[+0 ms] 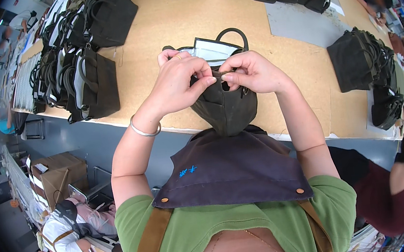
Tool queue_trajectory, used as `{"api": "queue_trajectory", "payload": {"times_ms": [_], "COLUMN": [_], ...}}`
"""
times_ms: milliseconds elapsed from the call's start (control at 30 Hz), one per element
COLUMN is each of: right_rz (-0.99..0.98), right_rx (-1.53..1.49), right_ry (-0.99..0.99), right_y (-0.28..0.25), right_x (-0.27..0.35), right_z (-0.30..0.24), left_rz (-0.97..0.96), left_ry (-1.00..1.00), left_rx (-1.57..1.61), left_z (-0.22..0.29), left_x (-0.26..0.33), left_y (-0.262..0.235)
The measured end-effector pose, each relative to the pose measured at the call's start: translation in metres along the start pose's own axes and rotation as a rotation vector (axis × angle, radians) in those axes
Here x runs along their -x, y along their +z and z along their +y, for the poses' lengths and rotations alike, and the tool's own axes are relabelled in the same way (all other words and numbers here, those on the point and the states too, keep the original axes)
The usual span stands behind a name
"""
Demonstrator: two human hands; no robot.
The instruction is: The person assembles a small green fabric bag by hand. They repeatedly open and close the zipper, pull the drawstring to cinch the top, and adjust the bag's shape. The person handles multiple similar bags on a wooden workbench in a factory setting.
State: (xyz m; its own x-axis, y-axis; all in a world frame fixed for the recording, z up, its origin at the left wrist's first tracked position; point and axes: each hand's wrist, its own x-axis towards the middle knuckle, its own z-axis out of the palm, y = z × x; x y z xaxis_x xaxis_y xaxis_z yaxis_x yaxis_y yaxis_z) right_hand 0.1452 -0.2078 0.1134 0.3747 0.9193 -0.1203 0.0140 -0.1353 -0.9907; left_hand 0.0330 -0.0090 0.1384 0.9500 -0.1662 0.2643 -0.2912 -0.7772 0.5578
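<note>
A: Nearest?
B: Apron. Against its upper edge, the bag, at the table's near edge, white lining showing.
A: Fingers?
B: Left hand: thumb and forefinger closed, pinching the zip. Right hand: pinched likewise, just beside.
A: Beyond?
B: Dark bags, bunched left, right and far side.

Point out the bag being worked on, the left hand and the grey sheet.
Dark bag (225, 106): head view, on its body.
Left hand (180, 80): head view, on its back.
Grey sheet (301, 24): head view, on its bare surface.
</note>
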Motion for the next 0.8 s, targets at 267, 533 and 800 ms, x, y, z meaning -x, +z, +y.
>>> {"api": "queue_trajectory", "payload": {"times_ms": [267,533,800], "right_rz": [0.042,0.097,0.07], "right_rx": [-0.039,-0.025,-0.017], "right_ry": [0.0,-0.01,-0.008], "right_y": [-0.0029,0.001,0.0036], "right_x": [-0.0021,-0.0008,0.0016], "right_z": [0.0095,0.0082,0.0034], "left_rz": [-0.016,-0.058,-0.128], "left_ry": [-0.018,0.049,-0.005], "left_rx": [0.051,0.068,-0.005], "left_z": [-0.0012,-0.0027,-0.0002], "left_x": [0.0022,0.001,-0.004], "left_y": [-0.0008,-0.0043,-0.0054]}}
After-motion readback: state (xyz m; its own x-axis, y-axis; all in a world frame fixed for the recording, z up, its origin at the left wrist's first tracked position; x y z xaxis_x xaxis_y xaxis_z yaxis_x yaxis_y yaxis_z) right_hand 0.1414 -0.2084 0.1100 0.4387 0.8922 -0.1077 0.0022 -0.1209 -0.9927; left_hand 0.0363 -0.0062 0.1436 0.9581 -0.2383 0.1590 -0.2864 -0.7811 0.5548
